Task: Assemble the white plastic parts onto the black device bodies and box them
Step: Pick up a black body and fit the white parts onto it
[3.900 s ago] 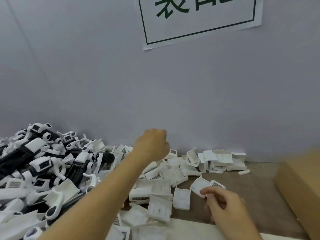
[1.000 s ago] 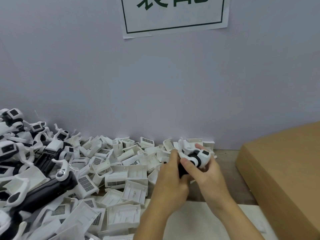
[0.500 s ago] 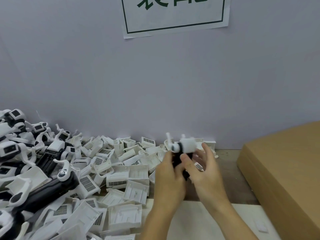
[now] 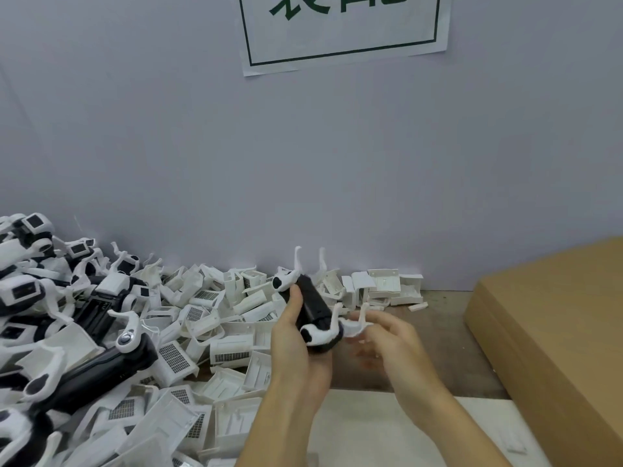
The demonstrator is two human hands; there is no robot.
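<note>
Nearest the camera, just in front of the black device body (image 4: pixel 312 306), the left hand (image 4: pixel 300 352) grips that body from below with the thumb lying along its left side, holding it tilted with one end toward the wall. A white plastic part (image 4: pixel 320 333) with upright prongs sits on the body's near end, and another white part (image 4: pixel 286 278) caps the far end. To the right of the body, the right hand (image 4: pixel 387 342) has its fingers loosely spread and blurred, touching or just leaving the near white part; whether it pinches anything I cannot tell.

Half a second ago both hands were pressed together around the body, which stood nearly upright. Now the body lies slanted in the left hand alone and the right hand has drawn off to the side. My reading is that the fitting step on this unit is finished or nearly so, and boxing comes next.

Left of the body, a pile of loose white parts (image 4: pixel 202 318) covers the table (image 4: pixel 435 352), with further black-and-white units (image 4: pixel 97 362) heaped beyond it at the far left. Right of the body stands the cardboard box (image 4: pixel 553 332), its top face closed as far as this view shows. Behind the body, a paper sign (image 4: pixel 344 28) hangs on the grey wall (image 4: pixel 303 146).
</note>
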